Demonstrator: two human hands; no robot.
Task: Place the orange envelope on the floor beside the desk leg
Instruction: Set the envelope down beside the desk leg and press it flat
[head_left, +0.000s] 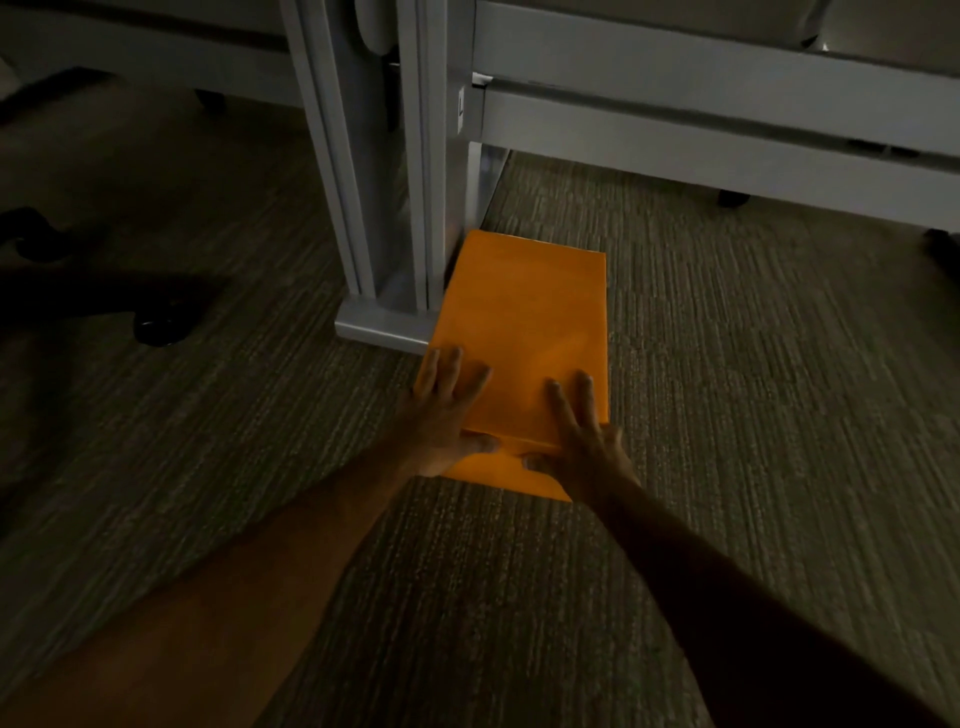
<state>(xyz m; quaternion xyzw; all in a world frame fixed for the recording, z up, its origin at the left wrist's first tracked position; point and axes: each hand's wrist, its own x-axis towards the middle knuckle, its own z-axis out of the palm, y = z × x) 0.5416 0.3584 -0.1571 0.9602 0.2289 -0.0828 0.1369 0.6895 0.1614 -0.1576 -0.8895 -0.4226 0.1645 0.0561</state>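
Note:
The orange envelope (524, 332) lies lengthwise on the carpet, with its left edge against the foot of the grey desk leg (387, 218). Its flap sticks out open at the near end. My left hand (447, 410) rests on the near left corner, fingers spread flat on top and thumb at the flap crease. On the near right corner my right hand (582, 436) sits the same way, its thumb on the flap. Both hands hold the envelope's near end down against the floor.
A grey desk rail (727, 145) runs off to the right behind the envelope, with a black caster (732, 198) under it. A black chair base with a wheel (156, 325) stands in shadow at the left. Striped carpet (753, 364) spreads to the right.

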